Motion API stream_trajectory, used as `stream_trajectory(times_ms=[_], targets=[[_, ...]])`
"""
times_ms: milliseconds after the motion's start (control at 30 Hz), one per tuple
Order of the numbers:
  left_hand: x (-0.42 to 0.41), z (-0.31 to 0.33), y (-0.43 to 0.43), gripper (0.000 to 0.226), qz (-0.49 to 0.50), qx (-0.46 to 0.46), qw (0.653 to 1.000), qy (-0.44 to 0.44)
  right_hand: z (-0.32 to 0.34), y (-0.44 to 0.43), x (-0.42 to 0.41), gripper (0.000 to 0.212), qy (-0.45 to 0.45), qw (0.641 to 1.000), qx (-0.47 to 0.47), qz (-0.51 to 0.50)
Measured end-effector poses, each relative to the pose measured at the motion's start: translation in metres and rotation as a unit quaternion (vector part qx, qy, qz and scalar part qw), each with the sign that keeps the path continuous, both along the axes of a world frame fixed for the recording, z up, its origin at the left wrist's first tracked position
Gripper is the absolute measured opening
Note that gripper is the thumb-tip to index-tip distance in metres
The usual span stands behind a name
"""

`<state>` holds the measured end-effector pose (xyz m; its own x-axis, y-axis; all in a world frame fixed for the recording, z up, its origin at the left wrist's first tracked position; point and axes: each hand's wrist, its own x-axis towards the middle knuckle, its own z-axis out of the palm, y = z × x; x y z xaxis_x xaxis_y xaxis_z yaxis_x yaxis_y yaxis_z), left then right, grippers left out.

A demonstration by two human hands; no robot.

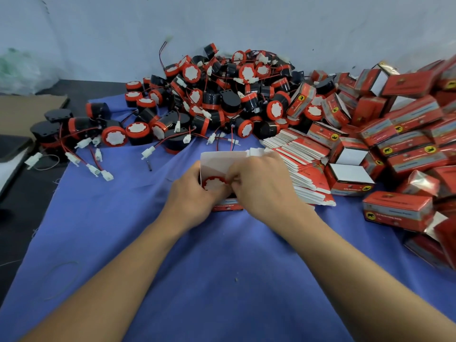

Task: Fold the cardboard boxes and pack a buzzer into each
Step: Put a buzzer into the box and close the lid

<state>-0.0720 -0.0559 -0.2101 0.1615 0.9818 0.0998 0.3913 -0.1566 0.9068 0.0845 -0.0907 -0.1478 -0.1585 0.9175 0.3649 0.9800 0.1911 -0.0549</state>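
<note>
Gripping the box (217, 161), the left hand (195, 193) steadies it; right hand (259, 185) pinches the buzzer (214, 185) inside.

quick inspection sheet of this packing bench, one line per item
surface: wrinkled blue cloth over a dark table
job's things: open box holds one buzzer; buzzer pile behind; flat boxes and folded boxes at right
clutter: thin wire loop on the cloth
hands: left hand grips the open box; right hand pinches at the buzzer
cables: red and black leads with white connectors trail from the pile
surroundings: pale wall, plastic bag, cardboard sheet at left
</note>
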Motion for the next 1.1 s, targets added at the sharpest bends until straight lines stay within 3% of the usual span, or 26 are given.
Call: stream_trajectory(times_ms=[33,100,167,233,333,533,633,767,933,1000,1100], targets=[[0.001,0.001,-0.001,0.035,0.002,0.0,1.0,0.002,-0.002,-0.006,0.006,0.02,0.137,0.99,0.0,-0.013],[0.002,0.005,-0.001,0.038,0.008,0.0,1.0,0.002,-0.007,-0.017,0.015,0.024,0.382,0.923,0.035,-0.039],[0.003,0.007,-0.001,0.045,0.011,0.0,1.0,-0.002,-0.014,-0.022,0.018,0.024,0.543,0.836,0.049,-0.058],[0.004,0.007,-0.002,0.052,0.009,0.0,1.0,-0.002,-0.023,-0.019,0.017,0.028,0.634,0.771,-0.014,-0.056],[0.002,0.005,-0.002,0.054,0.004,0.001,1.0,-0.004,-0.034,-0.016,0.01,0.035,0.612,0.782,-0.113,-0.029],[0.0,0.004,-0.001,0.05,-0.05,0.0,0.999,-0.019,-0.033,-0.009,0.006,0.015,0.474,0.868,-0.144,-0.033],[-0.007,0.008,0.001,0.053,-0.108,-0.06,0.986,-0.114,-0.027,-0.004,0.008,0.019,0.43,0.886,-0.168,-0.044],[-0.019,0.014,0.004,0.052,-0.159,-0.093,0.958,-0.218,-0.024,0.0,0.008,0.021,0.451,0.874,-0.173,-0.057],[-0.019,0.011,0.007,0.033,-0.177,-0.083,0.965,-0.174,-0.036,0.0,0.002,0.02,0.503,0.85,-0.141,-0.07],[-0.015,0.008,0.006,0.04,-0.143,-0.051,0.977,-0.147,-0.04,-0.001,-0.004,0.025,0.524,0.843,-0.109,-0.06],[-0.007,0.006,0.006,0.049,-0.085,-0.015,0.98,-0.177,-0.043,-0.004,-0.013,0.04,0.544,0.837,-0.05,-0.038]])
